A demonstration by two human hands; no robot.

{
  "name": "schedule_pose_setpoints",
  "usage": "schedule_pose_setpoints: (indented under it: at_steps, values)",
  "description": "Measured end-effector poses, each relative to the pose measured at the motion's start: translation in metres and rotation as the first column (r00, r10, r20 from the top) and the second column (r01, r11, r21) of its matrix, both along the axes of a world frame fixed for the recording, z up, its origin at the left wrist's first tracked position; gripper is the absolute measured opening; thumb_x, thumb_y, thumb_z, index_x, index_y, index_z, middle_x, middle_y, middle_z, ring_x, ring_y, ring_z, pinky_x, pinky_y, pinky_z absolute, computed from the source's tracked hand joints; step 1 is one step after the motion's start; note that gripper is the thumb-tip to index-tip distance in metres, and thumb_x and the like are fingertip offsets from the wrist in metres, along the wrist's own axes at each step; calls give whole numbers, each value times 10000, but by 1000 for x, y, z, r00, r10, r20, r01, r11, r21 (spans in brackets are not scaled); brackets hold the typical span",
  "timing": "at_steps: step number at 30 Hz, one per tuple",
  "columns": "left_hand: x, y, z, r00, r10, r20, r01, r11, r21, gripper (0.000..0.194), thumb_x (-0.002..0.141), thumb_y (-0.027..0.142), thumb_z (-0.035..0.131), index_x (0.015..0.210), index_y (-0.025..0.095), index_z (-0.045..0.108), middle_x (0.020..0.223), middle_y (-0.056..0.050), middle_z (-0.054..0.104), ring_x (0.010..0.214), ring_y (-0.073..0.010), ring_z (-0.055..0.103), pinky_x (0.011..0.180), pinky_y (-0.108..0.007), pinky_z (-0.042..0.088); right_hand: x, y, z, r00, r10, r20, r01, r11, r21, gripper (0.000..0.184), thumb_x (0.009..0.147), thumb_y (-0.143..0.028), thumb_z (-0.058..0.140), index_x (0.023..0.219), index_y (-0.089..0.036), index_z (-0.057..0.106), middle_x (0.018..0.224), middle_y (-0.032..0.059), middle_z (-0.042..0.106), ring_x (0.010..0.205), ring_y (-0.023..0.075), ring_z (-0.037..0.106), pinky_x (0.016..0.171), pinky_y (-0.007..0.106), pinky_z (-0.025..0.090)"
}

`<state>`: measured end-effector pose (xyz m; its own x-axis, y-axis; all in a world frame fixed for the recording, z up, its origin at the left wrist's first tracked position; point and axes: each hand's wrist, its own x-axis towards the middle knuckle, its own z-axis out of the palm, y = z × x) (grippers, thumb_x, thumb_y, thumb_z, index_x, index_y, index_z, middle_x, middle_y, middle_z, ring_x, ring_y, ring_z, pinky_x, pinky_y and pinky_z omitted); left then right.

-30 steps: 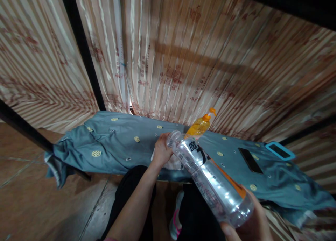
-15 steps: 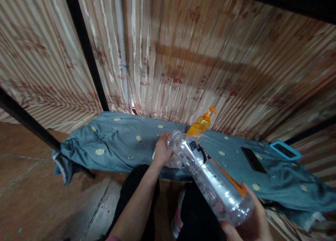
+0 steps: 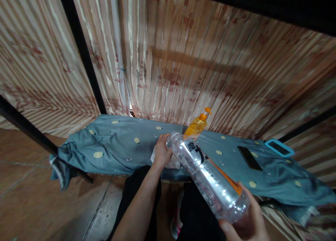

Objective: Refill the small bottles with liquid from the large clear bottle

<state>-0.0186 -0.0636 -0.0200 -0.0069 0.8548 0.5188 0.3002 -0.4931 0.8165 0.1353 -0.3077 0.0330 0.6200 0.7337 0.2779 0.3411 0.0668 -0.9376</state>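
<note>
A clear plastic bottle (image 3: 210,178) with a silver and orange label and black characters slants across the view, its neck to the upper left. My right hand (image 3: 249,216) is closed around its base. At the neck, my left hand (image 3: 163,151) has its fingers closed, partly hidden behind the bottle. Under that hand lies something white and crumpled, perhaps a cloth or tissue (image 3: 171,163); whether the hand also grips it cannot be seen. Just behind the neck stands a pump bottle (image 3: 195,127) of yellow-orange liquid with an orange pump head.
A grey-green patterned cloth (image 3: 115,143) covers the narrow bench or table before me. On its right lie a dark phone (image 3: 249,157) and a blue-framed device (image 3: 279,148). Black metal bars (image 3: 82,52) frame the left side. Striped curtain (image 3: 173,69) hangs behind.
The view has shifted slightly, so the scene sits a little further left. Both hands keep their places on the bottle, which lies at almost the same slant.
</note>
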Motion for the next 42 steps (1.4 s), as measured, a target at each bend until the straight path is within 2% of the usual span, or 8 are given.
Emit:
schedule_pose_setpoints:
  at_steps: [14, 21, 24, 26, 30, 33, 36, 42]
  values:
    - [4, 1, 2, 999, 38, 17, -38, 999, -12, 339, 811, 176, 697, 1149, 207, 697, 1116, -77, 721, 1065, -247, 695, 962, -373, 567, -8, 3, 4, 999, -1, -37, 1, 1000, 10, 989, 755, -573, 813, 1564, -191, 391, 1444, 155, 617, 1283, 345, 639, 969, 396, 566]
    - [6, 2, 2, 996, 36, 75, -37, 999, 7, 333, 843, 237, 680, 1172, 190, 697, 1115, -90, 726, 1060, -251, 696, 971, -389, 564, -10, 5, 7, 996, -42, -79, 43, 999, 12, 987, 707, -564, 855, 1511, -162, 449, 1466, 146, 599, 1323, 286, 610, 997, 291, 522]
    - [6, 4, 0, 996, 31, 80, -31, 999, 6, 348, 844, 265, 690, 1183, 187, 695, 1118, -92, 730, 1062, -256, 698, 968, -389, 564, 8, 2, -5, 998, 56, 12, -57, 997, 51, 878, 764, -428, 853, 1514, -210, 451, 1463, 124, 619, 1298, 263, 645, 977, 284, 551]
    - [6, 4, -1, 997, 29, 75, -29, 1000, 2, 347, 842, 268, 695, 1181, 193, 697, 1120, -90, 733, 1058, -254, 700, 963, -382, 565, 22, -1, -13, 976, 147, 159, -155, 987, 35, 851, 788, -346, 849, 1524, -225, 440, 1454, 119, 636, 1262, 247, 678, 947, 273, 574]
    - [7, 5, -2, 998, 31, 53, -32, 999, 3, 354, 838, 278, 702, 1182, 191, 696, 1119, -94, 734, 1065, -260, 698, 969, -392, 564, 27, -2, -14, 953, 144, 267, -157, 987, 26, 836, 842, -341, 806, 1564, -252, 395, 1450, 90, 646, 1274, 216, 673, 956, 244, 567]
    - [7, 6, -2, 999, 20, 26, -19, 1000, -10, 360, 844, 311, 706, 1179, 181, 696, 1129, -104, 733, 1076, -271, 696, 980, -411, 561, 8, 2, -3, 985, 80, 153, -87, 995, 44, 843, 807, -422, 826, 1532, -242, 435, 1429, 85, 651, 1218, 209, 695, 925, 231, 566]
    - [8, 7, -1, 1000, -12, 9, 12, 1000, -5, 361, 848, 325, 702, 1178, 177, 696, 1123, -107, 736, 1087, -280, 693, 991, -427, 559, -12, 8, 10, 996, -68, -51, 69, 997, 27, 950, 720, -551, 854, 1502, -190, 453, 1547, 135, 529, 1255, 244, 648, 962, 263, 534]
    - [9, 10, -3, 1000, -22, -16, 22, 1000, 0, 408, 825, 315, 697, 1206, 170, 678, 1137, -118, 727, 1104, -296, 688, 1001, -450, 558, -22, 10, 17, 973, -128, -190, 127, 992, -14, 983, 600, -578, 902, 1402, -198, 478, 1372, 159, 645, 1249, 323, 643, 1008, 383, 510]
